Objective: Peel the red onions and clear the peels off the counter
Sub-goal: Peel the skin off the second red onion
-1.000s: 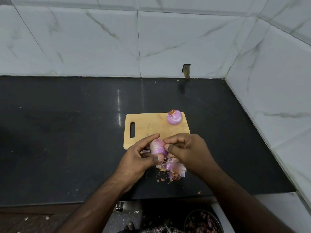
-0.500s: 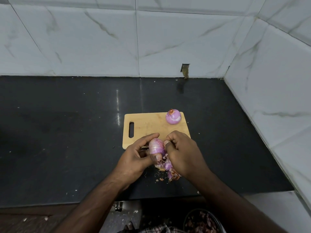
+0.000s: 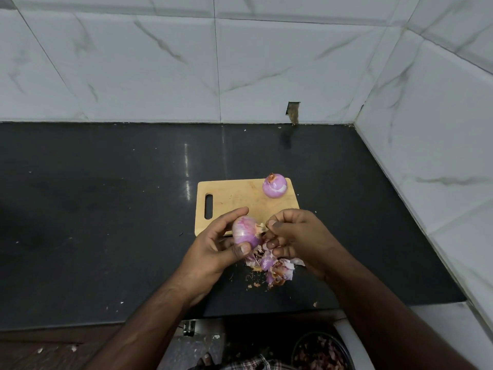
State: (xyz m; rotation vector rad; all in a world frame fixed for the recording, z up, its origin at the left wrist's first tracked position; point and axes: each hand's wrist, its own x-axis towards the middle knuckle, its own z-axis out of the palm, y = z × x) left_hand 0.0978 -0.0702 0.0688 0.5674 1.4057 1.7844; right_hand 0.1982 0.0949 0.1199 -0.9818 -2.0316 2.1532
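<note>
Purple onion (image 3: 246, 231) peeled over the black desk (image 3: 106, 209)

It is gripped by left hand (image 3: 213, 252) fingers; right hand (image 3: 296, 236) fingers, now drawn slightly away, are pinched on its root-end skin. Peels (image 3: 274, 268) are piled below: clearing remains.

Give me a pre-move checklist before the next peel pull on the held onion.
1. Left hand grips the purple-red onion firmly: ok.
2. Right hand fingertips at the onion's dry root end: ok; actual pinch on skin: cannot tell.
3. Held onion fully peeled: cannot tell, far side hidden.
4. Second peeled purple onion resting on the rectangular wooden cutting board, clear of the hands: ok.
5. Pile of papery purple peels cleared off the black stone counter: not ok.
</note>
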